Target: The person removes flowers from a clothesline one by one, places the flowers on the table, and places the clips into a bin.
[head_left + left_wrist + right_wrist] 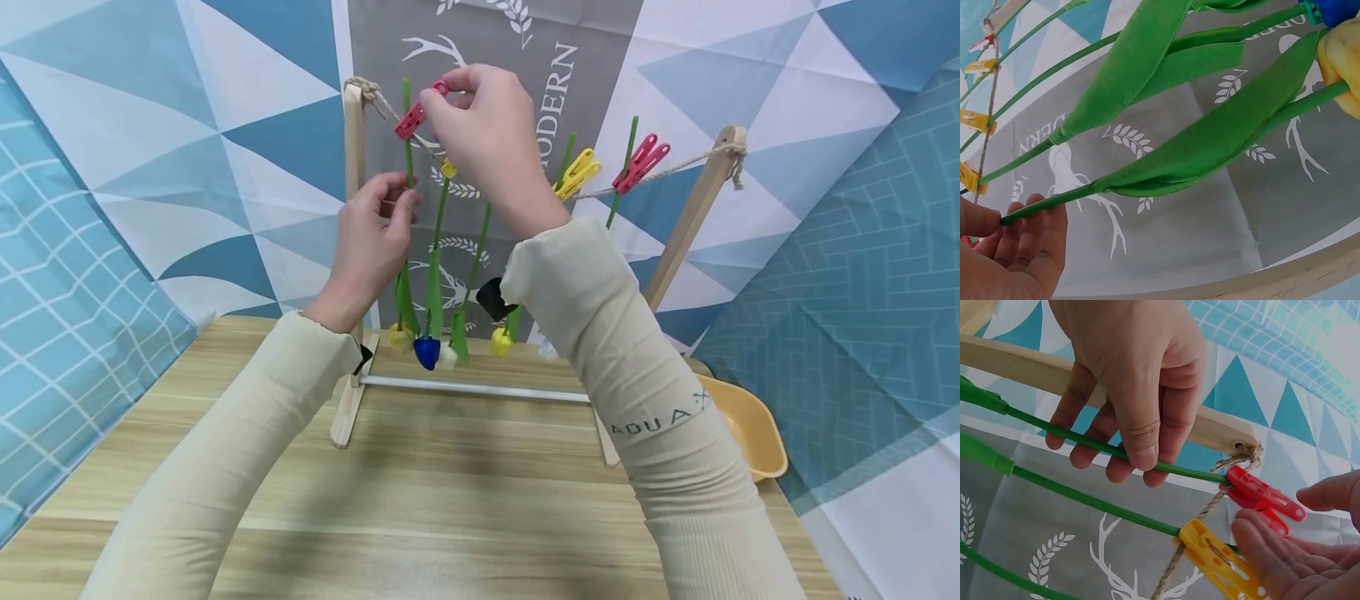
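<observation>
My left hand [369, 233] pinches the green stem [409, 158] of a pale yellow artificial tulip [401, 337] hanging head-down at the left. A red clothespin [410, 122] sits on the twine at that stem, below its tip. Around the pin's handles is my right hand [491, 133]; the right wrist view shows thumb and fingers spread, with gaps beside the handles [1285, 509]. Just right hangs a blue tulip [427, 352] from a yellow clothespin [1216, 556]. Farther along hang a white tulip [447, 357] and a brighter yellow one [502, 341].
The twine [678, 167] runs between two wooden posts [693, 217], joined low down by a pale rod [480, 388]. More yellow [577, 173] and red clothespins [641, 164] grip it at the right. An orange-yellow basin [757, 429] stands at the table's right, partly behind my sleeve.
</observation>
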Demonstrator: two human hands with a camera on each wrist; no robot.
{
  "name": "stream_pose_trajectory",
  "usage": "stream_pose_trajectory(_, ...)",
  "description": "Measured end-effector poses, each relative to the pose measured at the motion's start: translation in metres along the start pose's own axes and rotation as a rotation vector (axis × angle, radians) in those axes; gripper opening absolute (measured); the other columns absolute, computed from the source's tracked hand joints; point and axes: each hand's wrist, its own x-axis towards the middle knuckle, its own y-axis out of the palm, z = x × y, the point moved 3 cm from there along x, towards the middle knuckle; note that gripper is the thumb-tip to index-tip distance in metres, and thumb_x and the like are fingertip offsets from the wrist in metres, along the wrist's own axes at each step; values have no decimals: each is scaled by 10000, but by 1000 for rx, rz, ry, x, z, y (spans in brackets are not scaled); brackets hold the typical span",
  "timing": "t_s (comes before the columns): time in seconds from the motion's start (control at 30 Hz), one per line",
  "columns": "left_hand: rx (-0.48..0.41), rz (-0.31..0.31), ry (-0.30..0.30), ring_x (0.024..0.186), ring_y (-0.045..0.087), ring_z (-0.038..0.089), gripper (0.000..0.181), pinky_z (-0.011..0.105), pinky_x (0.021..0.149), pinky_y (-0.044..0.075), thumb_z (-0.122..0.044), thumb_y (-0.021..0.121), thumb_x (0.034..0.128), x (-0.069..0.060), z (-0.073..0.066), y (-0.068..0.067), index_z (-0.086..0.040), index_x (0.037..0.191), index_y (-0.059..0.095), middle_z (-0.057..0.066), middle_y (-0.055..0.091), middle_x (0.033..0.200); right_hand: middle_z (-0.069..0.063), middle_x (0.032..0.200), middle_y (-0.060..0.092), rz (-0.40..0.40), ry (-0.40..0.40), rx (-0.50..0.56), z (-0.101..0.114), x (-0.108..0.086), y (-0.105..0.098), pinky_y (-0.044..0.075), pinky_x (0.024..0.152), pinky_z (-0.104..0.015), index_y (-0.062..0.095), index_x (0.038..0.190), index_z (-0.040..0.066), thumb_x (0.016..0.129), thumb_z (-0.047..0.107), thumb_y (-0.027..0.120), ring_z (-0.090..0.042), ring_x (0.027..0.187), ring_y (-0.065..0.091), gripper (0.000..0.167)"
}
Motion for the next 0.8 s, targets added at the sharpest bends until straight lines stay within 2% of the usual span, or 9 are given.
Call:
stream_pose_trajectory(0.2, -31, 18, -30, 809, 608, 161, 278, 140, 670, 477, -195, 484, 973, 0, -1, 0, -50, 1185, 589, 98, 646, 992, -17, 1013, 710, -16, -4, 89, -1, 2, -1, 487, 672, -194, 644, 1121, 111, 896, 247, 609, -88, 820, 665, 264)
stream_pose_trajectory(0.53, -53, 38, -46, 766, 589, 93, 287, 140, 667, 491, -209, 479, 974, 2, -2, -2, -67, 1200, 585, 87, 637, 987, -70, 1044, 696, 14, 28, 222, 0, 5, -1, 521, 781, -172, 643, 1112, 51, 872, 194, 655, -123, 870, 670, 279)
stream_pose_trajectory(0.8, -47, 45, -39, 741, 590, 83, 282, 141, 655, 494, -201, 475, 975, 3, -2, -1, -61, 1191, 589, 91, 637, 970, -85, 1030, 699, 11, 9, 260, -1, 5, 0, 524, 783, -178, 647, 1082, 31, 875, 160, 648, -132, 864, 668, 243)
